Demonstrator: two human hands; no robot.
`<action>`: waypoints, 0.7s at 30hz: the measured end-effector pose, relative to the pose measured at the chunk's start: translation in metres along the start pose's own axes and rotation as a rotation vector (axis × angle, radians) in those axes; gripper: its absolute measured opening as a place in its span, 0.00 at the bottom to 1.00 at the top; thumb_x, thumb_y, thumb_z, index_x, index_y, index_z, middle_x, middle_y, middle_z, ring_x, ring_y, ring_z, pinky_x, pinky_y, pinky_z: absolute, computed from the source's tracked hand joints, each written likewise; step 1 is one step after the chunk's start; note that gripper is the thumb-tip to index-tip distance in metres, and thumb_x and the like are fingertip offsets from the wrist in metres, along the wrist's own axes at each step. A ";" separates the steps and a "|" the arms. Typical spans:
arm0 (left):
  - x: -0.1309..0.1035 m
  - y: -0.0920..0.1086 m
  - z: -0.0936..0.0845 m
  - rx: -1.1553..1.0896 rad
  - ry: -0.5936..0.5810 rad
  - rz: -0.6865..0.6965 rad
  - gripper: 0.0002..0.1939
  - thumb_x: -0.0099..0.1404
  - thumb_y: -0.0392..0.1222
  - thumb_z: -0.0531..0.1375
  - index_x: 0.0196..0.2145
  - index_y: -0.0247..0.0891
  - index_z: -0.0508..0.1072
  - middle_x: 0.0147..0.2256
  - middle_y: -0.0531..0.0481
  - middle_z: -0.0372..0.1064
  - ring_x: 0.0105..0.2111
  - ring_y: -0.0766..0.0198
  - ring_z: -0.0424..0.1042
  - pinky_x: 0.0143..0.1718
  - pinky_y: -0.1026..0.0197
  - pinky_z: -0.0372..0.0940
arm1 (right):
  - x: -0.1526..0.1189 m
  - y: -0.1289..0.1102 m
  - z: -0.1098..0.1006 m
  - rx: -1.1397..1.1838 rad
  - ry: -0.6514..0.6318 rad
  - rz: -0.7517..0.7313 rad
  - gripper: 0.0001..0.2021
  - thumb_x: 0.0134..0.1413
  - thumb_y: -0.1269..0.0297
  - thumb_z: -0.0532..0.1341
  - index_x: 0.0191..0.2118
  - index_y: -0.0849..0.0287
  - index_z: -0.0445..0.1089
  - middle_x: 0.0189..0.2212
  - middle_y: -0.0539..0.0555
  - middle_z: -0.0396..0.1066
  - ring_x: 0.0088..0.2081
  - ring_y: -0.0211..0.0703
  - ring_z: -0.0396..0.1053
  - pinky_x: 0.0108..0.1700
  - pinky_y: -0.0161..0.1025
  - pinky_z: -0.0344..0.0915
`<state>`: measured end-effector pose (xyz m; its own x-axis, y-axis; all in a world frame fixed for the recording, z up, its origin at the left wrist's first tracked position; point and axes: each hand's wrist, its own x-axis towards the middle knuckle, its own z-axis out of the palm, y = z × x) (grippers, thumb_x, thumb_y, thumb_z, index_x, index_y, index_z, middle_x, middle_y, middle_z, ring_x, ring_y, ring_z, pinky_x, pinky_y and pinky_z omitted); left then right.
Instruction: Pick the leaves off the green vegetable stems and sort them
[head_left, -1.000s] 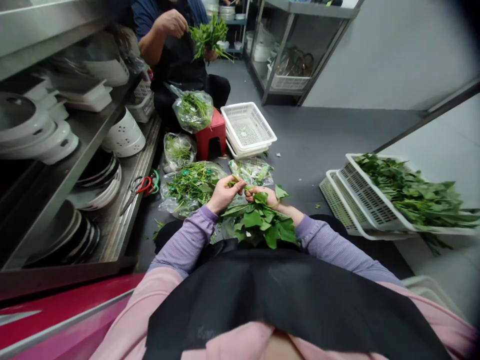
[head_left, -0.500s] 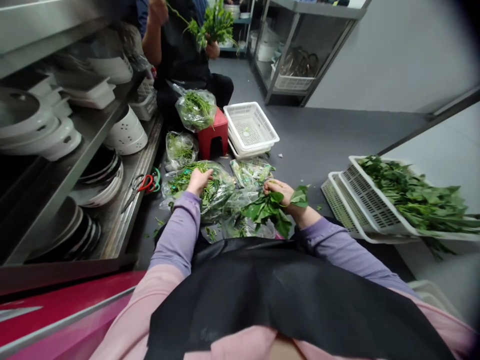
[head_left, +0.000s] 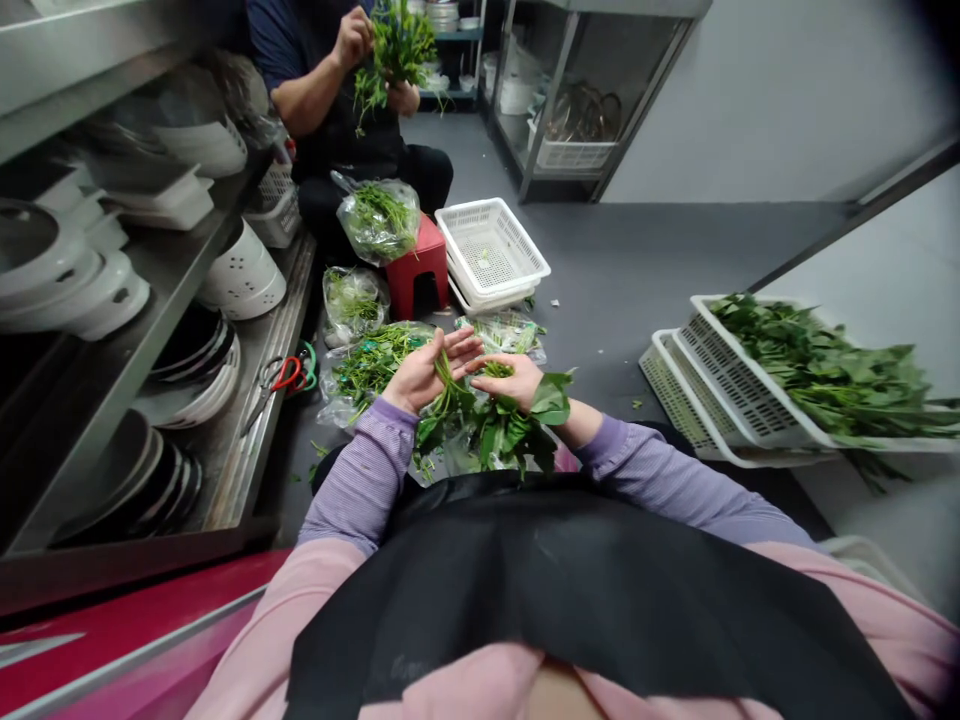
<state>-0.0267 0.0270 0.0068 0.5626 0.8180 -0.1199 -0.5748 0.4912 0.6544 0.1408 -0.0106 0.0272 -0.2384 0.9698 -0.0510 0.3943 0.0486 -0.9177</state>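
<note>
My left hand [head_left: 427, 374] is palm up, with its fingers stretched toward the right hand. Stems of a small bunch of leafy greens [head_left: 442, 420] lie across that palm, held at the thumb side, leaves hanging below. Fingers curled, my right hand [head_left: 517, 378] grips a larger bunch of leafy greens [head_left: 517, 435] by the stems. The cut stem ends show above its fingers, and broad leaves droop beneath. The hands nearly touch at the fingertips. Behind my left hand lies an opened plastic bag of greens [head_left: 367, 365] on the floor.
Scissors [head_left: 285, 374] lie on the steel shelf at left, beside stacked dishes. A red stool [head_left: 420, 270] bears a bag of greens [head_left: 379, 215]. White baskets [head_left: 491, 250] stand beside it; others [head_left: 750, 390] at right hold greens. A co-worker [head_left: 322, 110] sits ahead holding greens.
My left hand has moved right from the pile of greens to beside my right hand, with stems now in its palm. The right hand has shifted left, still gripping its bunch.
</note>
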 end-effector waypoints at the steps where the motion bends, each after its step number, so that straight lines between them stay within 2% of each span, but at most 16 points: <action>1: 0.000 -0.005 0.004 0.024 -0.012 -0.004 0.22 0.66 0.50 0.49 0.46 0.31 0.71 0.46 0.37 0.68 0.46 0.57 0.68 0.49 0.55 0.61 | 0.003 -0.002 0.005 -0.030 0.020 -0.010 0.18 0.37 0.54 0.65 0.34 0.62 0.73 0.27 0.51 0.70 0.30 0.39 0.66 0.36 0.38 0.61; 4: -0.001 -0.014 0.012 0.092 -0.040 -0.007 0.22 0.65 0.51 0.51 0.46 0.30 0.72 0.47 0.37 0.68 0.48 0.57 0.67 0.50 0.58 0.60 | 0.009 -0.002 0.014 -0.063 0.059 -0.017 0.16 0.36 0.56 0.66 0.31 0.62 0.73 0.31 0.55 0.71 0.35 0.43 0.67 0.41 0.40 0.62; 6: -0.002 -0.016 0.014 0.129 -0.052 -0.017 0.22 0.64 0.51 0.53 0.45 0.31 0.72 0.48 0.37 0.67 0.47 0.57 0.67 0.48 0.59 0.61 | 0.011 0.002 0.015 0.002 0.076 -0.014 0.14 0.37 0.57 0.65 0.31 0.63 0.73 0.33 0.56 0.71 0.36 0.43 0.67 0.41 0.39 0.63; 9: -0.005 -0.013 0.011 0.194 -0.033 -0.011 0.20 0.61 0.49 0.57 0.45 0.33 0.72 0.45 0.39 0.69 0.41 0.60 0.70 0.42 0.60 0.64 | 0.011 0.009 0.009 0.164 0.051 0.064 0.16 0.40 0.55 0.62 0.32 0.63 0.72 0.27 0.53 0.70 0.29 0.39 0.66 0.34 0.37 0.63; 12: -0.008 -0.009 0.010 0.355 0.030 0.037 0.19 0.57 0.48 0.61 0.42 0.32 0.73 0.33 0.44 0.71 0.29 0.68 0.69 0.30 0.66 0.63 | 0.007 0.014 0.000 0.228 0.007 0.173 0.16 0.41 0.53 0.61 0.31 0.63 0.72 0.18 0.48 0.64 0.20 0.33 0.60 0.25 0.34 0.58; 15: -0.010 -0.009 0.016 0.530 0.102 0.102 0.17 0.54 0.47 0.63 0.36 0.30 0.74 0.19 0.53 0.64 0.16 0.76 0.56 0.18 0.70 0.51 | 0.004 0.016 -0.005 0.250 -0.046 0.211 0.14 0.41 0.55 0.60 0.28 0.63 0.72 0.14 0.46 0.60 0.18 0.31 0.56 0.22 0.32 0.53; 17: -0.010 -0.009 0.021 0.606 0.163 0.179 0.14 0.51 0.46 0.65 0.32 0.31 0.74 0.17 0.56 0.61 0.15 0.76 0.52 0.17 0.68 0.48 | 0.002 0.016 -0.007 0.262 -0.095 0.225 0.13 0.41 0.56 0.60 0.28 0.63 0.72 0.14 0.46 0.58 0.18 0.30 0.55 0.21 0.32 0.51; 19: -0.011 -0.010 0.025 0.669 0.212 0.249 0.12 0.49 0.44 0.66 0.26 0.32 0.73 0.17 0.55 0.62 0.17 0.74 0.56 0.19 0.68 0.50 | 0.001 0.015 -0.007 0.292 -0.137 0.241 0.13 0.41 0.56 0.61 0.28 0.63 0.72 0.14 0.45 0.58 0.17 0.30 0.54 0.20 0.32 0.50; 21: -0.012 -0.010 0.028 0.701 0.210 0.266 0.11 0.49 0.43 0.66 0.23 0.33 0.70 0.18 0.53 0.63 0.19 0.73 0.59 0.21 0.67 0.52 | 0.000 0.013 -0.007 0.339 -0.158 0.273 0.14 0.39 0.56 0.62 0.29 0.64 0.71 0.15 0.46 0.58 0.18 0.30 0.54 0.21 0.32 0.50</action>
<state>-0.0105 0.0040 0.0227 0.2937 0.9558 0.0138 -0.1248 0.0240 0.9919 0.1520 -0.0086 0.0182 -0.3093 0.8867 -0.3437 0.1551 -0.3095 -0.9382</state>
